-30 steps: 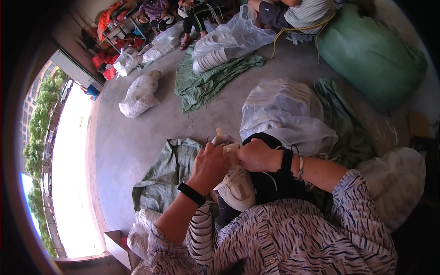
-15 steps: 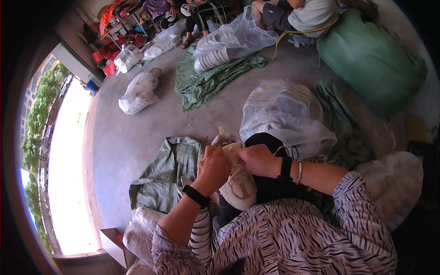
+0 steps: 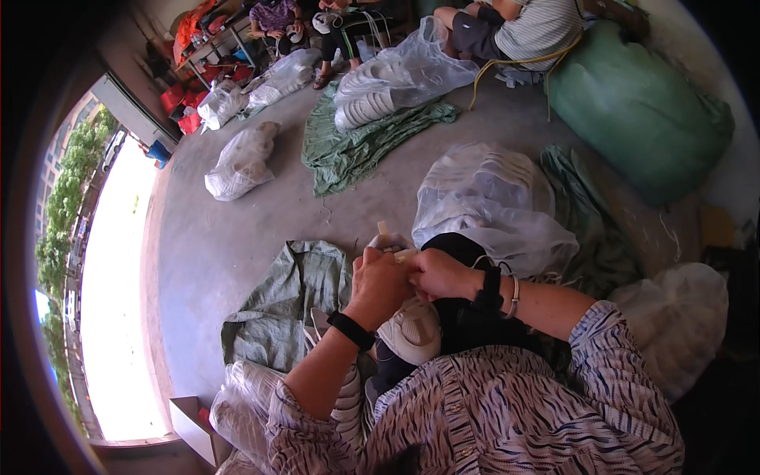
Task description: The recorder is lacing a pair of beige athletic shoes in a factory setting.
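Observation:
A pale beige sneaker (image 3: 412, 332) rests on my lap with its rounded toe toward me. My left hand (image 3: 375, 282) grips the sneaker's upper from the left, fingers curled. From the right, my right hand (image 3: 446, 275) closes on the same part, its fingertips bent down and almost meeting the left ones. What lies between the fingertips is hidden, and the hands cover most of the lacing. A small pale tab (image 3: 383, 227) sticks up just beyond the left knuckles. More shoes (image 3: 348, 400), stacked in a row, lie beneath my left forearm.
Clear plastic bags of shoes stand beyond my knees (image 3: 491, 202), by my right elbow (image 3: 673, 324) and by my left (image 3: 241, 404). Green woven sheets (image 3: 273, 305) lie on the floor. A big green sack (image 3: 637, 111) bulges at the far right. Seated people (image 3: 542, 36) work at the back.
My right hand has shifted slightly left and turned, its fingers now curled down over the sneaker's upper. Both hands have drawn together and cover more of the lacing.

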{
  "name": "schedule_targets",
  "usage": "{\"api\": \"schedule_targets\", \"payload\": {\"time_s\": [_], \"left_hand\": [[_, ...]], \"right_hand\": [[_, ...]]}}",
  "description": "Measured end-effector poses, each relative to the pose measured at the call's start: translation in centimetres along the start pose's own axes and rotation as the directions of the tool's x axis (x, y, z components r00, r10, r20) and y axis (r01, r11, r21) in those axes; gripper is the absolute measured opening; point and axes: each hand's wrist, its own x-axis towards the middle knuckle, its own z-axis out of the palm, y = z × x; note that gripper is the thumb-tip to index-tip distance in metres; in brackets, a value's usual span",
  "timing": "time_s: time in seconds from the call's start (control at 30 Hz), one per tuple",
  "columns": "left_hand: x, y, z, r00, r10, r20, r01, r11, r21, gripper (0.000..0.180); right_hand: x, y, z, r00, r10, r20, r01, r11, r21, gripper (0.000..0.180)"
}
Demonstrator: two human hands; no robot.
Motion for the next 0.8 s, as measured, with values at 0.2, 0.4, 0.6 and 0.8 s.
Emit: {"api": "schedule_targets", "payload": {"time_s": [0.2,0.4,0.6,0.8], "left_hand": [[-3.5,-1.3,-1.4,0.909,-0.067,-0.411,-0.083,0.938,-0.337,0.010],[-5.7,0.0,0.3,0.917,-0.083,0.389,0.398,0.238,-0.886,0.028],[-6.0,-0.6,0.2,0.947,-0.039,0.317,0.316,-0.036,-0.948,0.028],[-7.7,-7.7,-2.7,0.886,-0.442,-0.137,-0.326,-0.384,-0.864,0.024]], "right_hand": [[-1.2,1.8,-1.5,0.717,-0.556,-0.420,0.382,0.818,-0.430,0.014],[-2.3,1.8,0.0,0.910,-0.412,-0.047,0.265,0.664,-0.699,0.024],[-2.2,1.2,0.1,0.857,-0.492,-0.154,0.332,0.755,-0.565,0.013],[-2.2,1.7,-1.8,0.993,-0.008,0.120,-0.004,0.995,0.103,0.011]]}}
